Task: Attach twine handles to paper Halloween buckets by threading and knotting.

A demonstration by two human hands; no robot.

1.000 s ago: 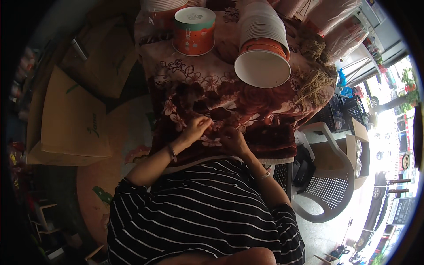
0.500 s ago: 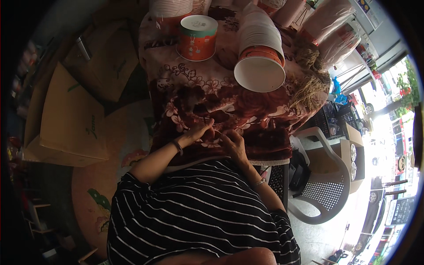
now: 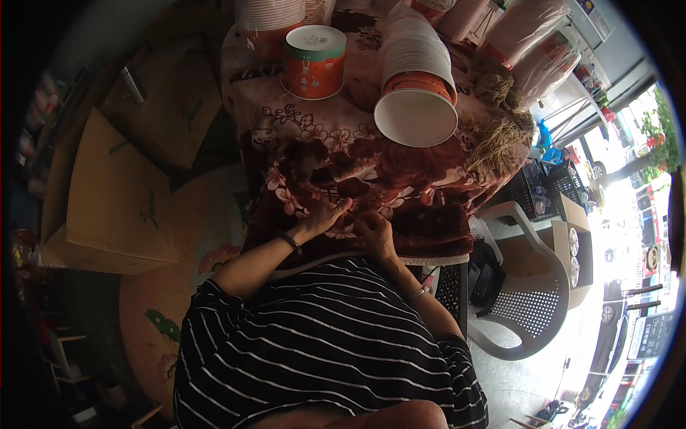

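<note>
Both hands are close together above the near part of a table spread with a flowered dark red and pink blanket (image 3: 421,161). My left hand (image 3: 326,218) has its fingers pressed together, pointing toward the right. Just beside it, my right hand (image 3: 373,230) is bent with its fingertips pinched. Anything between the fingers is too small and dark to make out. Beyond the hands, an orange paper tub with a green band (image 3: 314,68) stands upside down. To its right, a stack of nested paper tubs (image 3: 416,118) lies on its side, its white mouth toward me.
Bundles of straw-like strands (image 3: 498,149) lie at the table's right edge. Plastic-wrapped tub stacks (image 3: 547,71) are behind them, and another stack (image 3: 270,18) is at the far left. Cardboard boxes (image 3: 118,200) stand left; a grey plastic chair (image 3: 532,307) is right.
My right hand has drawn a little left, closer to my left hand, and its fingers have curled in. My left hand has shifted slightly right. The tubs have stayed in place.
</note>
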